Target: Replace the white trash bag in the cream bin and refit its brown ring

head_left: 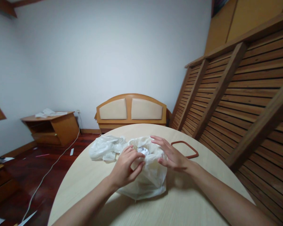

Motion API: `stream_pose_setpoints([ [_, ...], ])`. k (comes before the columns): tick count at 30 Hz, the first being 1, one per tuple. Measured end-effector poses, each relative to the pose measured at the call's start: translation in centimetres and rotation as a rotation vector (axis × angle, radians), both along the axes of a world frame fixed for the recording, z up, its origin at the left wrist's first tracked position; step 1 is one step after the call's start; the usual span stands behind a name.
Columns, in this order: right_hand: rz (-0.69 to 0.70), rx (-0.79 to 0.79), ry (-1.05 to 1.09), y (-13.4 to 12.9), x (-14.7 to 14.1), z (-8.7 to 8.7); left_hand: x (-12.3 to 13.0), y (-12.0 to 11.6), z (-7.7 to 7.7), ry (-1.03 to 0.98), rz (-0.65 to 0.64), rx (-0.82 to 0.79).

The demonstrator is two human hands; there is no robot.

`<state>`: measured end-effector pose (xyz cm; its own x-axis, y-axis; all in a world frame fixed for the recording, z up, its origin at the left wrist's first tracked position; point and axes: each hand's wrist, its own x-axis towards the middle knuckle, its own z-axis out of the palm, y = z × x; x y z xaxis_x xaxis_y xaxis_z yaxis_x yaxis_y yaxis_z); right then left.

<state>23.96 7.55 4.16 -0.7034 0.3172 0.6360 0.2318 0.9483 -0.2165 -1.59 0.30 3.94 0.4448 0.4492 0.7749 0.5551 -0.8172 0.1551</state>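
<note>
A whitish, soft bag [153, 179] stands on the table in front of me with its mouth facing up. Crumpled white paper [143, 151] with dark marks shows inside the mouth. On the bag's near left rim rests my left hand [128, 164], fingers bent and thumb apart from the index finger. My right hand [171, 153] is at the bag's right side, its fingers stretched out and its thumb spread. Neither hand visibly grips anything. To the left of the bag lies a crumpled translucent plastic bag [105, 148].
A brown rounded frame [193, 150], perhaps a bag handle, lies right on the round pale table [85, 185]. A wooden slatted panel [217, 103] leans at the right. Behind stands a headboard [129, 121]; at left, a low cabinet [66, 127] and a white cable [49, 171].
</note>
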Motion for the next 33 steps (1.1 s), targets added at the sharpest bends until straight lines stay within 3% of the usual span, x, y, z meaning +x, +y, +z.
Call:
stream_pose_setpoints([
  [6,-0.086,-0.167,0.013,0.3,-0.4,-2.3,-1.1,0.5,-0.5,0.025,-0.047,-0.033],
  [11,0.071,-0.429,0.174,1.4,-0.7,-3.4,-1.5,0.7,-0.7,-0.041,-0.116,-0.101],
  [14,0.137,-0.612,0.307,1.4,-1.5,-3.6,-1.7,1.2,-1.2,-0.189,-0.086,-0.139],
  [16,0.144,-0.726,0.363,0.8,-2.3,-4.0,-1.8,1.7,-1.9,-0.3,-0.057,-0.243],
  [21,0.152,-0.913,0.417,-0.5,-4.0,-6.8,-1.1,2.7,-4.2,-0.406,-0.143,-0.591],
  [24,0.125,-0.936,0.363,-0.4,-4.1,-8.1,-0.7,2.9,-5.1,-0.464,-0.135,-0.643],
  [27,0.15,-0.902,0.247,-0.5,-3.2,-8.3,-0.8,3.1,-5.7,-0.456,-0.133,-0.653],
  [33,-0.017,-0.568,-0.029,-0.4,0.1,-7.2,-1.2,3.5,-6.8,-0.403,-0.107,-0.626],
])
